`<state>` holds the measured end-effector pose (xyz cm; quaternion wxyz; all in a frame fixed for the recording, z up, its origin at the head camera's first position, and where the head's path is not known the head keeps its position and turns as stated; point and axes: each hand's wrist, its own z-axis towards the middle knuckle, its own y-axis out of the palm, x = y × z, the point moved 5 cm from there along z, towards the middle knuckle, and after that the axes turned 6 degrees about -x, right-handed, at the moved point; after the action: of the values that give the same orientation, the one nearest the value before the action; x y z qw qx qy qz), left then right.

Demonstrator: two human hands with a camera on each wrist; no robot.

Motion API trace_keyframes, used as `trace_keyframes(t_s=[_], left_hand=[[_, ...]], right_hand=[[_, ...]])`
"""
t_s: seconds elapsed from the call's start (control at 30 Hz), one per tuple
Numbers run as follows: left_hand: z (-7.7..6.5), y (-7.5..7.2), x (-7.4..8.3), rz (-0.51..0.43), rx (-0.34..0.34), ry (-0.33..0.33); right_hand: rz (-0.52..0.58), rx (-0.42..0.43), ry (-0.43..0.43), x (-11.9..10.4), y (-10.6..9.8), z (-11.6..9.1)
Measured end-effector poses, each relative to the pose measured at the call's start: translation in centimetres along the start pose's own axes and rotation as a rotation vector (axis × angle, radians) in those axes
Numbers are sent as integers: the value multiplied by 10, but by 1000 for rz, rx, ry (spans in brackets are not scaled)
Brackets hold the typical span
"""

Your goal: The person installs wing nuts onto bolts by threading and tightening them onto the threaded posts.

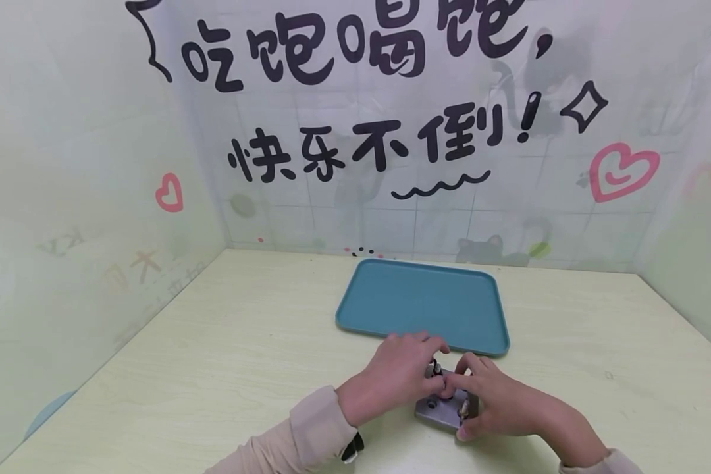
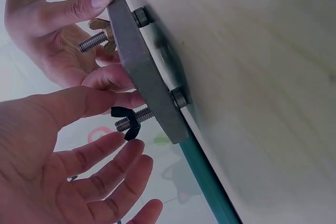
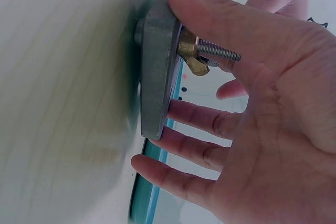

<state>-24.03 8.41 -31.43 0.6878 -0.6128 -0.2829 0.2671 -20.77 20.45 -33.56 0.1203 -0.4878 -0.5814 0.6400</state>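
A grey metal plate [image 1: 441,415] sits close over the tabletop, with bolts through it and their round heads [image 2: 179,98] on its underside. My right hand [image 1: 503,398] holds the plate, its thumb on the near edge and other fingertips at the far edge. Next to that thumb, a brass wing nut [image 3: 190,51] is on one threaded bolt. On the other bolt is a black wing nut [image 2: 132,128], partway up the thread. My left hand [image 1: 394,372] has its thumb and curled fingertips around this black wing nut. The right index finger reaches between the two bolts.
A blue tray [image 1: 421,299] lies just behind the hands on the pale wooden table [image 1: 225,368]. Printed sheets [image 1: 355,217] stand along the back and sides. Part of a blue rounded thing [image 1: 49,411] shows at the left edge.
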Motion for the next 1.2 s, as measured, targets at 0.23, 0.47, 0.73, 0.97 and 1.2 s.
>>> trace_keyframes(t_s=[0.23,0.47,0.73,0.97,1.2], left_hand=[[1,1,1,-32,0,22],[2,1,2,-95,16,49],[0,-1,1,-26,12,35],[0,-4,0,-48,13,30],[1,-1,0,-44,-23,14]], right_hand=[[-14,8,-11,0,-1,0],[-25,24,-24,0,-1,0],[-18,22,-33,0,-1,0],[-28,32,-35,-1,-1,-1],[-40,35,-29,-2,-2,0]])
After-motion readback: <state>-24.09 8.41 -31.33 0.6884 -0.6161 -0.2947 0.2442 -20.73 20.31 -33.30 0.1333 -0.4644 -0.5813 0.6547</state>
